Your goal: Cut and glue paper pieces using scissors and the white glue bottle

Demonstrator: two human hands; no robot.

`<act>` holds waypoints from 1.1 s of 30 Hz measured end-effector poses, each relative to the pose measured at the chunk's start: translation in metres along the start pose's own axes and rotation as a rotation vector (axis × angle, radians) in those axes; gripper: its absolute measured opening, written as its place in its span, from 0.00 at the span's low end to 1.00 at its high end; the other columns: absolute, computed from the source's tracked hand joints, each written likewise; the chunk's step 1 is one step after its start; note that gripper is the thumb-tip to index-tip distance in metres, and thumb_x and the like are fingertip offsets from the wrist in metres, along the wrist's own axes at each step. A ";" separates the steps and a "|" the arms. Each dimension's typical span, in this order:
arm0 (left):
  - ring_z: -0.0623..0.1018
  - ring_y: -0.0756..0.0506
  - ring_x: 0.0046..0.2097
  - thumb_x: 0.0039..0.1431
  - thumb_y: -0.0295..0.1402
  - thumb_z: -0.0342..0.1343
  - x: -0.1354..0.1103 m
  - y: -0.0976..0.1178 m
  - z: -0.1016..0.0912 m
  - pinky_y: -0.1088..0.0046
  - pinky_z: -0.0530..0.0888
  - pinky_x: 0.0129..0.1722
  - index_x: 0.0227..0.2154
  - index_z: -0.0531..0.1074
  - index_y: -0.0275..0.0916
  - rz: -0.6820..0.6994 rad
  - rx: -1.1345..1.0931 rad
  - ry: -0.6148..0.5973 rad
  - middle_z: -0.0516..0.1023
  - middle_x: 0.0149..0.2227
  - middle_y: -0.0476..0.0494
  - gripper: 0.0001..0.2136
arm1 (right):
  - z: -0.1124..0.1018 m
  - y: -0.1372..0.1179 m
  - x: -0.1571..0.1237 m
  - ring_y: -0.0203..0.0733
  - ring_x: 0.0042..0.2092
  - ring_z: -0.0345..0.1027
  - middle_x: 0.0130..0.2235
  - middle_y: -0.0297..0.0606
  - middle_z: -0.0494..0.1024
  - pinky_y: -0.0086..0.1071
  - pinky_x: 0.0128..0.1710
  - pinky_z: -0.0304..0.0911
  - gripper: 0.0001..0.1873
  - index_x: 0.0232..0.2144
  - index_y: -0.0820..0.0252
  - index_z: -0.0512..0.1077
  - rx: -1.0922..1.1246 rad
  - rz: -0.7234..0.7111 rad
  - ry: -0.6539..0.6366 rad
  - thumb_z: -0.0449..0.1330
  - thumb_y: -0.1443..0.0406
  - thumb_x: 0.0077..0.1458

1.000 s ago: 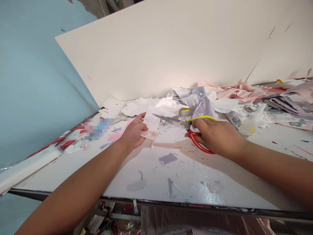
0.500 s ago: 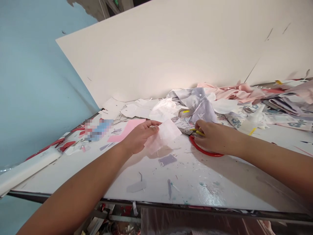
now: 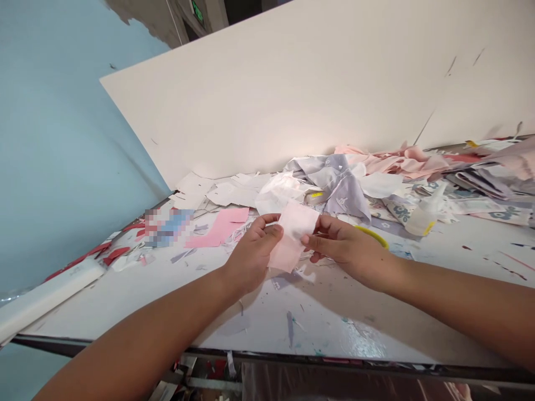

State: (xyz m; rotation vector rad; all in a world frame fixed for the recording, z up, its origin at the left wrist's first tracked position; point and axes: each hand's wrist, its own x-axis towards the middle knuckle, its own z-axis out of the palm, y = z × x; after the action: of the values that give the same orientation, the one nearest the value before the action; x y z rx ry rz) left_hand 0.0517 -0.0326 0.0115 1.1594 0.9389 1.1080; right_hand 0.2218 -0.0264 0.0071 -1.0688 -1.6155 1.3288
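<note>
Between my two hands is a small piece of pale pink fabric (image 3: 295,236), held up above the table. My left hand (image 3: 254,250) pinches its left edge between thumb and fingers. On the right edge, the thumb and fingers of my right hand (image 3: 345,248) are closed on the same piece. Behind the right hand shows a yellow curved handle of the scissors (image 3: 373,235); the rest of them is hidden. A pink fabric offcut (image 3: 217,228) lies flat on the table left of my hands.
Lilac fabric scraps (image 3: 345,192), pink strips (image 3: 397,162) and white pieces (image 3: 234,190) are heaped along the upright white board (image 3: 292,94). A white roll (image 3: 50,295) lies at the table's left edge. Small trimmings are scattered over the white tabletop (image 3: 334,328).
My right hand has let go of the scissors and moved left to grip the fabric's right edge. The fabric piece is turned and now spread between both hands.
</note>
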 end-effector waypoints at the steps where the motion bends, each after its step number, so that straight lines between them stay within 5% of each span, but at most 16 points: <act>1: 0.74 0.46 0.35 0.51 0.41 0.53 -0.001 0.000 0.000 0.71 0.69 0.30 0.42 0.61 0.42 0.003 -0.031 -0.054 0.72 0.36 0.44 0.17 | 0.001 0.000 0.001 0.35 0.34 0.65 0.36 0.36 0.70 0.29 0.31 0.63 0.14 0.32 0.59 0.65 0.059 0.022 0.004 0.58 0.56 0.46; 6: 0.73 0.45 0.38 0.50 0.45 0.51 -0.001 0.008 -0.008 0.69 0.69 0.35 0.39 0.65 0.38 0.090 -0.030 -0.234 0.72 0.39 0.41 0.17 | -0.008 -0.006 0.006 0.35 0.33 0.66 0.33 0.35 0.72 0.28 0.29 0.62 0.09 0.32 0.59 0.69 0.256 0.102 -0.049 0.57 0.63 0.46; 12: 0.68 0.54 0.26 0.44 0.36 0.60 0.004 0.006 -0.012 0.77 0.66 0.26 0.41 0.63 0.42 0.052 0.272 -0.126 0.70 0.26 0.52 0.20 | -0.014 -0.012 0.006 0.33 0.24 0.62 0.24 0.33 0.70 0.27 0.22 0.56 0.06 0.26 0.61 0.70 0.052 0.173 -0.150 0.59 0.65 0.41; 17: 0.70 0.53 0.29 0.46 0.36 0.57 0.007 0.001 -0.011 0.77 0.68 0.25 0.37 0.65 0.40 0.126 0.358 0.047 0.70 0.32 0.49 0.14 | -0.017 -0.006 0.009 0.32 0.25 0.60 0.27 0.33 0.69 0.26 0.23 0.56 0.11 0.26 0.59 0.68 0.153 0.082 -0.006 0.55 0.57 0.47; 20: 0.71 0.53 0.32 0.46 0.36 0.56 0.009 0.001 -0.012 0.75 0.70 0.29 0.36 0.64 0.40 0.122 0.271 0.138 0.69 0.36 0.48 0.14 | -0.023 -0.001 0.010 0.31 0.26 0.61 0.28 0.32 0.69 0.26 0.26 0.59 0.09 0.27 0.59 0.68 0.166 0.102 -0.028 0.58 0.59 0.45; 27: 0.72 0.51 0.31 0.41 0.32 0.60 0.012 0.006 -0.018 0.74 0.70 0.28 0.37 0.61 0.41 -0.018 0.264 -0.027 0.70 0.33 0.49 0.19 | -0.026 0.007 0.011 0.31 0.24 0.64 0.26 0.30 0.69 0.26 0.23 0.59 0.11 0.30 0.59 0.65 0.183 0.074 -0.013 0.60 0.69 0.40; 33: 0.74 0.48 0.32 0.36 0.39 0.64 0.009 0.001 -0.018 0.70 0.70 0.30 0.41 0.61 0.44 0.000 0.487 0.011 0.71 0.36 0.46 0.26 | -0.024 0.013 0.011 0.34 0.27 0.66 0.27 0.30 0.70 0.28 0.25 0.62 0.10 0.34 0.57 0.65 0.087 0.031 -0.029 0.57 0.68 0.44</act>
State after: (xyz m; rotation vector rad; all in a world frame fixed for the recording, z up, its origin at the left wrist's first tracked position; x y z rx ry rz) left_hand 0.0364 -0.0204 0.0092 1.5445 1.2597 0.9081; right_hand 0.2417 -0.0068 -0.0010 -1.0300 -1.5530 1.4276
